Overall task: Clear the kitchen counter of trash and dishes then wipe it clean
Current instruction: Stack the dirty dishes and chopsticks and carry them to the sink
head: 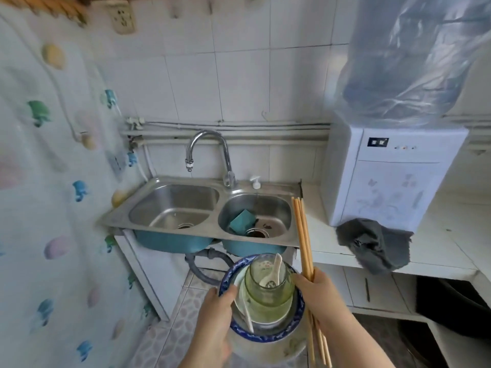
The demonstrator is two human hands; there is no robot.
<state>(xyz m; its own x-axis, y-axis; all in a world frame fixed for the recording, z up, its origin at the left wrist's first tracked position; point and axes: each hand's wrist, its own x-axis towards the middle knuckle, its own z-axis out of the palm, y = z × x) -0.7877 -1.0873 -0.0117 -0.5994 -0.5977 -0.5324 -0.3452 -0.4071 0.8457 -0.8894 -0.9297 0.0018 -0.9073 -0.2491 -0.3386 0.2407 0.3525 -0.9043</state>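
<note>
Low in the middle of the frame, before the sink (219,208), a blue-rimmed plate (265,339) is carried with a white bowl (240,293) and a green glass jar (268,296) stacked on it; a spoon (275,269) is stood in the jar; the plate's left rim is gripped by the left hand (215,322); chopsticks (301,235) are clamped in the right hand (318,296), which is set against the stack's right side. The stack is judged heavy, brittle and probably greasy; the jar could slide, so the plate is best kept level and held under both rims.
</note>
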